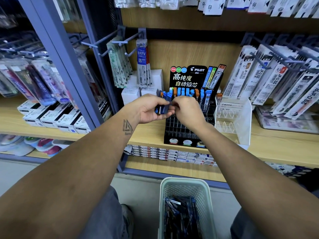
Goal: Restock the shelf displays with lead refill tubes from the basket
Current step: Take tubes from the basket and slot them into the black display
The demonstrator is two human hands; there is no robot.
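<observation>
A person stands at a stationery shop shelf, seen from their own head looking down along both bare forearms. The left hand (pixel 151 107) is raised in front of the shelf, its fingers (pixel 164 113) curled around a small bundle of lead refill tubes (pixel 163 102), blue and dark with a few orange caps, held upright. The right hand (pixel 187 109) meets it from the other side, its fingers bent in against the bundle as if pinching one tube, though the exact grasp is hidden behind the knuckles. The left forearm carries a triangular tattoo (pixel 127 127) near the wrist.

Just behind the hands, on the wooden shelf (pixel 276 149), stands a black Pilot display rack (pixel 186 135) with a grid of small slots. Its back rows hold upright tubes with blue, orange and green tops; the front rows of slots visible below the hands hold nothing. Beside the rack on the right is a clear acrylic stand (pixel 241 121) labelled MONO. White boxes (pixel 131 94) are stacked to the rack's left, and packets of pen refills (pixel 276 83) hang from hooks on both sides.

Down on the floor, between the person's legs and close to the base of the shelving, sits a pale perforated plastic basket (pixel 185 188). More tubes (pixel 181 218), dark blue and brown, lie heaped inside it
</observation>
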